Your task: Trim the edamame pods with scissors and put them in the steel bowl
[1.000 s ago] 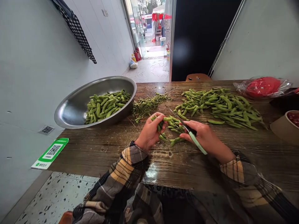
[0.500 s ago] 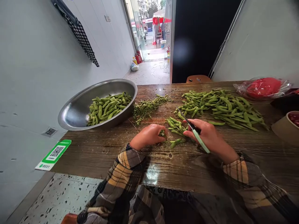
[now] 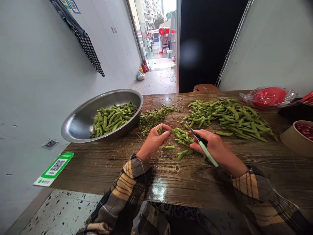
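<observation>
My left hand [image 3: 156,138] is closed around green edamame pods [image 3: 160,131], with one pod tip sticking out between thumb and forefinger toward the right. Closed in my right hand [image 3: 211,145] is a pair of scissors [image 3: 206,151] with pale green handles, the dark blades pointing up and left. Between the hands lies a small cluster of pods [image 3: 182,137], and a single pod [image 3: 170,147] rests just below my left fingers. A larger pile of edamame [image 3: 234,114] spreads beyond my right hand. The steel bowl [image 3: 78,130] at left holds many pods.
Trimmed stem scraps [image 3: 154,119] lie beside the bowl on the wooden table [image 3: 110,173]. A green QR code card [image 3: 55,169] sits at the left edge. To the right are a red item in clear plastic [image 3: 269,97] and a paper tub [image 3: 293,140] with dark red contents.
My left hand has lifted slightly and turned, and a pod now shows at its fingertips. A single pod now lies below it. The scissors have barely moved; the view has tilted up a little.
</observation>
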`<state>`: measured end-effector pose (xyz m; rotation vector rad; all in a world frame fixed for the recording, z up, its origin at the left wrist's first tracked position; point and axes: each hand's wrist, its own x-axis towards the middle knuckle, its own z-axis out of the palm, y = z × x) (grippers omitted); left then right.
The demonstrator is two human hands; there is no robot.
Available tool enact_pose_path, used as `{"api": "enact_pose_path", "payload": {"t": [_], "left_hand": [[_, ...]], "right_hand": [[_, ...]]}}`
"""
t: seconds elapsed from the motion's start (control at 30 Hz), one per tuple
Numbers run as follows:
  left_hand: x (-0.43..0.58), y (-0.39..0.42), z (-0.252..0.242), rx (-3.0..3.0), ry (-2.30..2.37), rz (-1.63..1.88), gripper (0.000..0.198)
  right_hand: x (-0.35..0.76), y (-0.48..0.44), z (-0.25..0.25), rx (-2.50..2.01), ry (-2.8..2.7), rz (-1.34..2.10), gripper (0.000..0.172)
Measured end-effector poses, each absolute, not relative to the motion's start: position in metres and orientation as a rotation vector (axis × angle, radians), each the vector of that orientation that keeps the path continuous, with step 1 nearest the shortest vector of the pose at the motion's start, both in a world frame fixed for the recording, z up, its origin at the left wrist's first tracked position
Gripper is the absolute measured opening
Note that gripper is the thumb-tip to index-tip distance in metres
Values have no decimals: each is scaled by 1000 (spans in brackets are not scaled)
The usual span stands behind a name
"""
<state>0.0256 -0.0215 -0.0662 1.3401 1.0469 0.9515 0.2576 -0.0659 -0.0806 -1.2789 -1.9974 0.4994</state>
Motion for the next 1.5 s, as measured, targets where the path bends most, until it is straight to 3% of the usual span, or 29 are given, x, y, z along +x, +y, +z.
{"api": "enact_pose_path", "payload": {"t": [0.3, 0.8, 1.0, 1.5], "left_hand": [[38, -30, -72, 1042, 801, 1080, 28], [37, -30, -70, 1223, 915, 1031, 29], [41, -34, -68, 1497, 925, 955, 18], [37, -32, -78, 1380, 884, 870, 24]], "right_hand": [[255, -68, -86, -1270, -2096, 577, 51], [252, -69, -85, -1191, -2147, 493, 41], [250, -72, -84, -1220, -2250, 473, 39], [251, -74, -79, -1183, -2291, 517, 35]]}}
